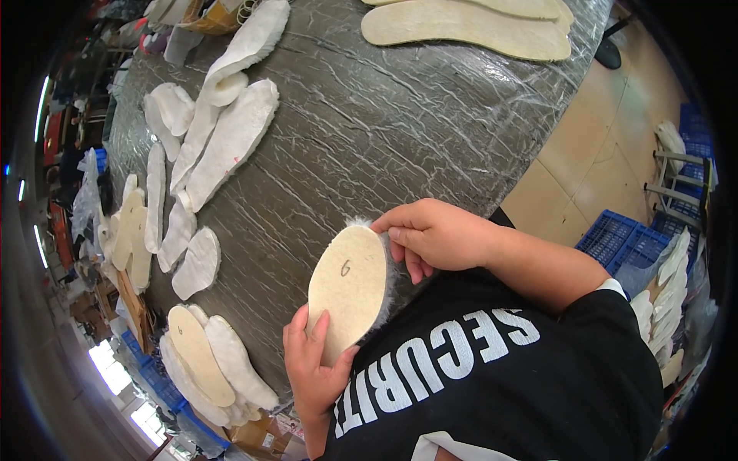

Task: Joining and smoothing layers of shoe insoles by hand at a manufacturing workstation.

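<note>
Cream backing faces up on the insole (346,280) we hold over the near edge of the worktop (446,138), grey fleece (390,269) fringing its right side. We judge it light, soft and bendable, hardly fragile, the fleece likely slipperier than the backing; it is best taken by the rim, thumb and fingers across both faces. Its long axis runs near to far, the far end leaning slightly right. Our left grip (311,369) is closed on the near end; our right grip (442,234) has fingertips at the far right edge, though we cannot tell whether they pinch it. Near left lies an insole pile (231,353), far left loose white pieces (233,146); blue crates (623,240) stand at right
</note>
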Motion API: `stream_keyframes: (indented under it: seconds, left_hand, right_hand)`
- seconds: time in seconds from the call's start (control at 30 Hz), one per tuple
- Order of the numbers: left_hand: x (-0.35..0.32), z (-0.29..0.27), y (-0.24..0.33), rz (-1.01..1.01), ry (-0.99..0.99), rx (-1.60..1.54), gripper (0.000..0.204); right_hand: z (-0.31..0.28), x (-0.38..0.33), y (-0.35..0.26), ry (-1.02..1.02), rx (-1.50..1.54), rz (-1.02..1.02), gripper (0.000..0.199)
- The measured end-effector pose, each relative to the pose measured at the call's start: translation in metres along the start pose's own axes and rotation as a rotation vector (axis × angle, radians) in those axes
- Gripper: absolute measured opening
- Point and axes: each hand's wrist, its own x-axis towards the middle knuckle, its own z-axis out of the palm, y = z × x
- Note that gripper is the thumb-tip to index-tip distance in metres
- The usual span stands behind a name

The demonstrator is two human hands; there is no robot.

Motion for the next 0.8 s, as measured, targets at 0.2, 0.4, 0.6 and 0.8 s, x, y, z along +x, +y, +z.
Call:
stream_keyframes:
  seconds: [0.2,0.4,0.6,0.8]
  left_hand:
    - [0.0044,-0.0006,0.0028,0.002,-0.023,0.009,0.058]
    - [0.0061,0.0003,0.0006,0.003,-0.047,0.035,0.059]
    - [0.0078,0.0034,-0.0019,-0.018,-0.061,0.044,0.059]
    - [0.0101,0.0044,-0.0007,-0.059,-0.075,0.003,0.064]
  right_hand:
    - [-0.0007,0.0000,-0.0005,0.004,0.009,0.008,0.037]
    - [-0.0001,0.0011,0.0025,0.021,0.026,0.002,0.036]
    - [0.0012,-0.0003,0.0000,0.037,0.007,-0.001,0.036]
    - [0.0055,-0.0021,0.0000,0.076,0.029,-0.007,0.036]
